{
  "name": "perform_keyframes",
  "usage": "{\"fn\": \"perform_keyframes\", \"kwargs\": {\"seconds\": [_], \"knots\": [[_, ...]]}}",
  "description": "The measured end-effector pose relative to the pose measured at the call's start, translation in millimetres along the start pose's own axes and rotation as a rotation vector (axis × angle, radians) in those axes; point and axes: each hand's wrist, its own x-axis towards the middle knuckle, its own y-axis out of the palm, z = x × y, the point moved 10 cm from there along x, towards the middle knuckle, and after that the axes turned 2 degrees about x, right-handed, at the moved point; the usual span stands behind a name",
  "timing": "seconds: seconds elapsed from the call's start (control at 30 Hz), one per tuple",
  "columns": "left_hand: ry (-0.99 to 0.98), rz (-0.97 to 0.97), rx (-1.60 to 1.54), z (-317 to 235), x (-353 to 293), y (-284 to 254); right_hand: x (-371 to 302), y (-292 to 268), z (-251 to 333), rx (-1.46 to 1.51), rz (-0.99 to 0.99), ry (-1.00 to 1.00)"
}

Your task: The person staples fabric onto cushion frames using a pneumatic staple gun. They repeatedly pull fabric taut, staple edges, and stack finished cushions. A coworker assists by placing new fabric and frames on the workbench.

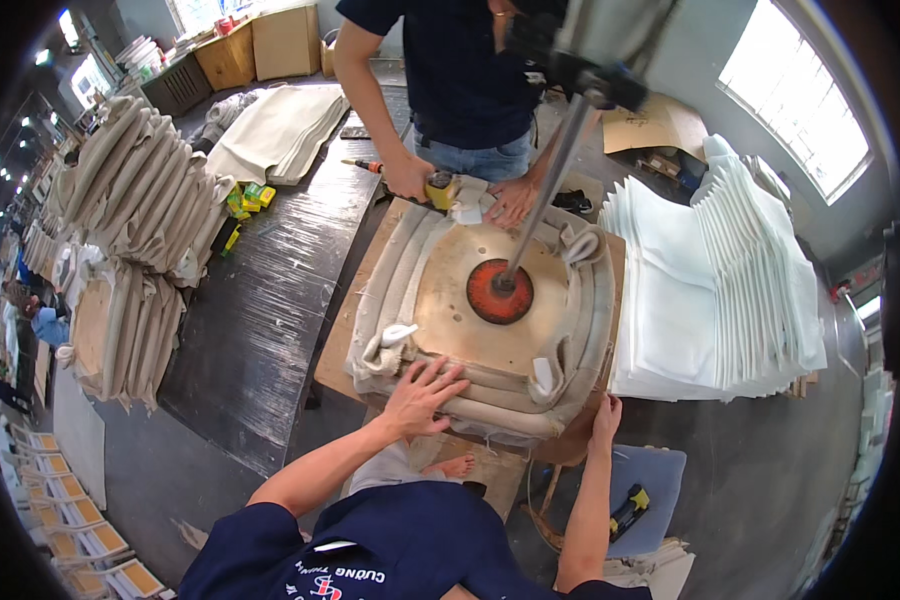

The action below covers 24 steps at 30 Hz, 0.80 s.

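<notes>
A seat cushion [388, 290] lies upside down on a wooden board [338, 357], its beige fabric folded up round a bare plywood base [450, 262]. A red round pad [484, 306] on a metal rod [560, 165] presses on the plywood's middle. My left hand [420, 398] lies with fingers spread on the cushion's near fabric edge. At the near right corner, my right hand [605, 418] is closed at the edge of the board and cushion; what its fingers pinch is hidden. White tabs [542, 375] stick out at the corners.
Across from me, a person [460, 75] holds a yellow staple gun [440, 190] at the cushion's far edge. White padding sheets [670, 290] are stacked at right, beige covers [135, 190] at left. Beside a dark table [260, 300], another yellow-black tool [629, 510] lies on a stool [660, 470].
</notes>
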Motion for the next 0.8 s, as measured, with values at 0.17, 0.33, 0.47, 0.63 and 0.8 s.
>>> {"fn": "perform_keyframes", "kwargs": {"seconds": [0.17,0.33,0.47,0.63,0.8], "knots": [[-0.009,-0.127,-0.393,40,-4,-17,-31,16,34,-0.512,-0.235,-0.229],[-0.078,-0.258,-0.369,113,-13,-100,-121,24,87,-0.767,-0.547,-0.288],[-0.165,-0.302,-0.293,167,-20,-119,-157,84,101,-0.828,-0.472,-0.419],[-0.125,-0.072,-0.278,182,-18,-47,-157,132,113,-0.920,-0.491,-0.693],[-0.059,0.076,-0.303,150,-14,-19,-141,111,118,-0.971,-0.427,-0.698]]}}
